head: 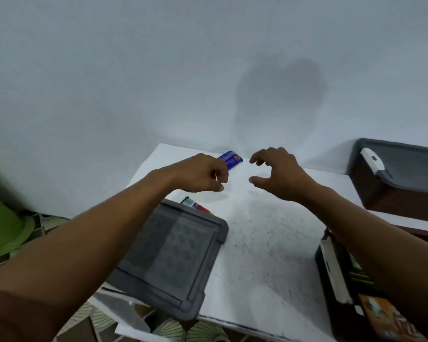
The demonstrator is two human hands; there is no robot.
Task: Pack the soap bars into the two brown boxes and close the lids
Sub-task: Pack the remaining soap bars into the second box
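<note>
**Blue bar could slip near the far edge**

The left hand (200,175) is curled just in front of the blue soap bar (230,160); whether it pinches the bar, I cannot tell. The right hand (277,175) is spread and holds nothing. A loose grip could drop the bar, and the right forearm could knock the open box (331,280) under it (bars inside: too hidden to count). I count one blue bar, one green-red bar (195,204) below the left wrist, one grey-lidded box (168,257) and one brown box (393,196) right of the right hand.

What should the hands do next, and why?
Probably the left hand should take hold of the blue soap bar: it is unpacked at the white table's far edge, right behind that hand's curled fingers. Whether they already touch it is hidden.
</note>
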